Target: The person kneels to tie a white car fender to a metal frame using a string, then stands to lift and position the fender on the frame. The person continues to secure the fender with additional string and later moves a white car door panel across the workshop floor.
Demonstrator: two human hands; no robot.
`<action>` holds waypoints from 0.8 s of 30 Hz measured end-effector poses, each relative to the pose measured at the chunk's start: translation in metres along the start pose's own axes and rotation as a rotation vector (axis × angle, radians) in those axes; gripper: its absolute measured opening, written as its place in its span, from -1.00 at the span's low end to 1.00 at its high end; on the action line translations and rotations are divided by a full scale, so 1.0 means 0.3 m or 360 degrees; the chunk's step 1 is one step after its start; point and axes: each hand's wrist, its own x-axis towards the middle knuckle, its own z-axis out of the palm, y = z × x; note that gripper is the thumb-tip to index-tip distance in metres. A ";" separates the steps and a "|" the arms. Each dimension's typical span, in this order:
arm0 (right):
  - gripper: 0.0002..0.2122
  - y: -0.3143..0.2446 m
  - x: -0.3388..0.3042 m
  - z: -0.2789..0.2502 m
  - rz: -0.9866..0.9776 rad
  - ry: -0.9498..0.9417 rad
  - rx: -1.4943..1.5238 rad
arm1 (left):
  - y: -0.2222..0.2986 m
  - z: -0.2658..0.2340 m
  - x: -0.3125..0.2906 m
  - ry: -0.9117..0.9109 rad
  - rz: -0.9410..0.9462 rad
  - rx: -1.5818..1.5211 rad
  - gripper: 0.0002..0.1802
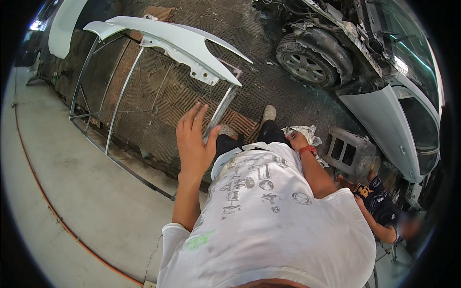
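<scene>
One bump from your left hand (193, 144), fingers loosely spread, could dislodge the curved white fender (185, 41); right hand (298, 140): fingers unclear.

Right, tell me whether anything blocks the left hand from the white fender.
Nothing visible does: only open space shows between the left hand and the white fender. A metal post stands right of the fingers.

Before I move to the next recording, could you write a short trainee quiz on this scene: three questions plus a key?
1. What does the white fender rest on? a) the car wheel; b) the metal frame; c) the person's shoes.
2. On which of the person's wrists is the red band?
3. True or false: the left hand is clenched into a fist.

Key: 1. b; 2. right; 3. false, its fingers are extended.
</scene>
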 end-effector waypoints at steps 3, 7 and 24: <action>-0.56 0.013 0.067 -0.043 -0.0096 0.0010 0.0007 | 0.061 0.014 -0.005 -0.0036 0.0030 -0.0258 -0.44; -0.57 0.041 0.176 -0.116 -0.0210 0.0038 0.0106 | 0.189 0.104 0.037 -0.0223 0.0025 -0.0630 -0.48; -0.63 1.055 0.605 -0.429 0.0293 -0.0011 0.0526 | 0.082 0.959 0.613 0.0816 -0.1131 -0.0598 -0.26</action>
